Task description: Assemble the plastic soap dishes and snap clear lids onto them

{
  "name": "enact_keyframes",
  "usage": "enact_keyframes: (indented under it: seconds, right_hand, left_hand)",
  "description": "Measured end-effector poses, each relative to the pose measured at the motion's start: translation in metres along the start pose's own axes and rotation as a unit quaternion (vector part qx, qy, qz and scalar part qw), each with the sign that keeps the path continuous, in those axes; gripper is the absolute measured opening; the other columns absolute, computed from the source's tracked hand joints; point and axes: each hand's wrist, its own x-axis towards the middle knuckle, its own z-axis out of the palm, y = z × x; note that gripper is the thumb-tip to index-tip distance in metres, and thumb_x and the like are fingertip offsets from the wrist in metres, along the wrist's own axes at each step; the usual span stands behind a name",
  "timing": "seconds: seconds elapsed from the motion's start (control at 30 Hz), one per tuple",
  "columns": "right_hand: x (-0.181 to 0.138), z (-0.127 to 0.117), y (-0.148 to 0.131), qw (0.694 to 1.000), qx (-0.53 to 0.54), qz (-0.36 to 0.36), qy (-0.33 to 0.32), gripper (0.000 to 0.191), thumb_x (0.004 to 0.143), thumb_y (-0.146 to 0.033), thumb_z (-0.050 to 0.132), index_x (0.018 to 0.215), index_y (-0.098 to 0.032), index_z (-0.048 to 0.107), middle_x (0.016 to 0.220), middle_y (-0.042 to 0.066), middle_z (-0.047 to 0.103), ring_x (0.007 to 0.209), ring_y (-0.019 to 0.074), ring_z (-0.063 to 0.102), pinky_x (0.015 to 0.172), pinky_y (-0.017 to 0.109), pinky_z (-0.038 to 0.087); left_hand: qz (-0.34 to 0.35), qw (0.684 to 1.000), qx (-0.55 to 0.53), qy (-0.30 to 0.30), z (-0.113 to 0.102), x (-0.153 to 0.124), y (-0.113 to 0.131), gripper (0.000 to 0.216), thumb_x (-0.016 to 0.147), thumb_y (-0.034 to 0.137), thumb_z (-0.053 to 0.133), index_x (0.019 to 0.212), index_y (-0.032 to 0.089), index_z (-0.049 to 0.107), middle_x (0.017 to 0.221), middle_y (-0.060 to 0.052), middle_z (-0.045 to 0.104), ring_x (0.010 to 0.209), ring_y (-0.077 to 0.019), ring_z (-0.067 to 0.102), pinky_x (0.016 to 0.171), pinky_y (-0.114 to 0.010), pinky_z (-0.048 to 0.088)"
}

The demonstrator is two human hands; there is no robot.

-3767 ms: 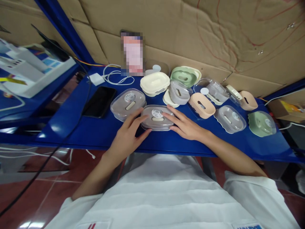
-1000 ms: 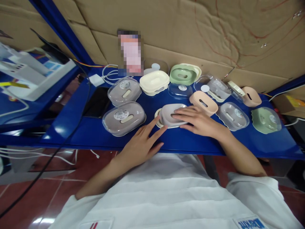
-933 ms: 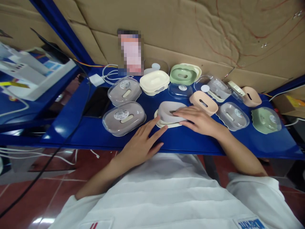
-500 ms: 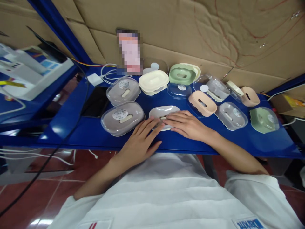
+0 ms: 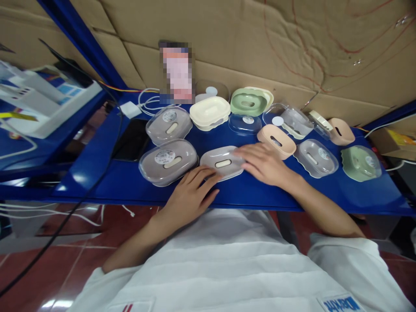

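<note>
Head view: a grey dish lies on the tabletop between both hands, just beside two lidded dishes. The left hand, loosely open with fingers bent and thumb apart, touches its near edge, gripping nothing. The right hand, half curled, meets its right end; I cannot tell whether it grips. A peach box stands just beyond that hand.

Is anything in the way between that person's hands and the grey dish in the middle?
Nothing visible: the left hand is at the near edge of the grey dish, the right hand at its right end.
</note>
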Motion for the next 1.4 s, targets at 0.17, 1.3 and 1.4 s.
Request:
enact_keyframes:
  seconds: [0.17,1.3,1.4]
  right_hand:
    - [-0.010,-0.026,0.010,0.959,-0.154,0.236,-0.002,0.049,0.114,-0.044,0.038,0.133,-0.018,0.075,0.118,0.015,0.083,0.104,0.0342,0.078,0.085,0.045,0.060]
    - [-0.003,0.013,-0.020,0.992,0.070,-0.092,-0.051,0.051,0.114,-0.032,0.053,0.164,-0.026,0.051,0.176,0.013,0.040,0.168,0.0293,0.029,0.137,0.062,0.025]
    - [-0.005,0.019,-0.009,0.992,0.047,-0.119,-0.012,0.058,0.111,-0.037,0.061,0.166,-0.025,0.049,0.175,0.014,0.040,0.167,0.0306,0.029,0.136,0.061,0.028]
  left_hand:
    - [-0.003,1.000,-0.002,-0.002,-0.001,0.000,0.001,0.038,0.106,0.023,0.062,0.144,0.021,0.062,0.140,-0.013,0.068,0.138,-0.0307,0.061,0.118,-0.050,0.054]
    - [-0.037,0.995,-0.036,0.083,0.003,-0.005,-0.003,0.054,0.103,0.019,0.070,0.153,0.022,0.051,0.161,-0.020,0.050,0.151,-0.0344,0.053,0.121,-0.054,0.054]
    - [-0.035,0.995,-0.037,0.085,0.004,-0.006,-0.004,0.053,0.103,0.018,0.070,0.153,0.024,0.053,0.163,-0.018,0.049,0.152,-0.0340,0.053,0.123,-0.054,0.053]
